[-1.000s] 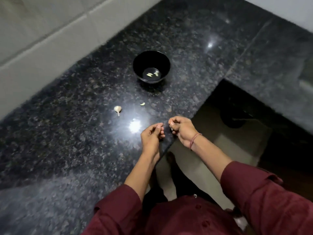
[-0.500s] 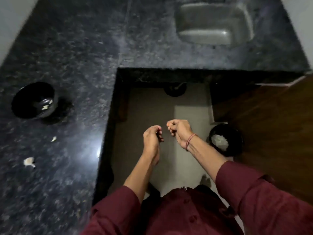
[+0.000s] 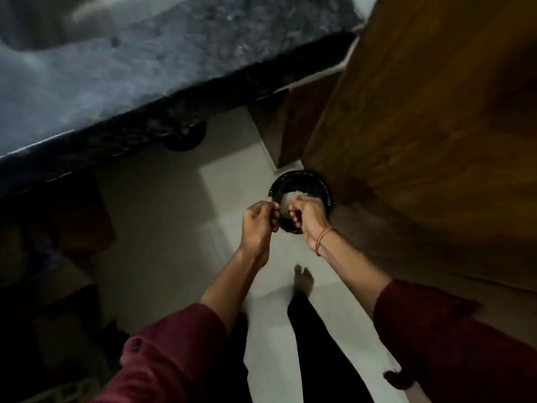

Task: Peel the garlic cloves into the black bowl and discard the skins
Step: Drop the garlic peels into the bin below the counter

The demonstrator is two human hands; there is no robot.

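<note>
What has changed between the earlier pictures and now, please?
The person has turned from the counter, and the left hand and right hand have moved right to hang over the black bin on the floor. The black bowl has left the view. Both hands stay curled and close together; what they hold is too blurred to tell.

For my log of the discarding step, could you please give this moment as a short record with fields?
left hand: fingers curled, over the bin's near rim
right hand: fingers curled, over the bin; held item blurred
bin: black, round, on the floor beside wooden panel, pale scraps inside
counter: dark stone, upper left
</note>
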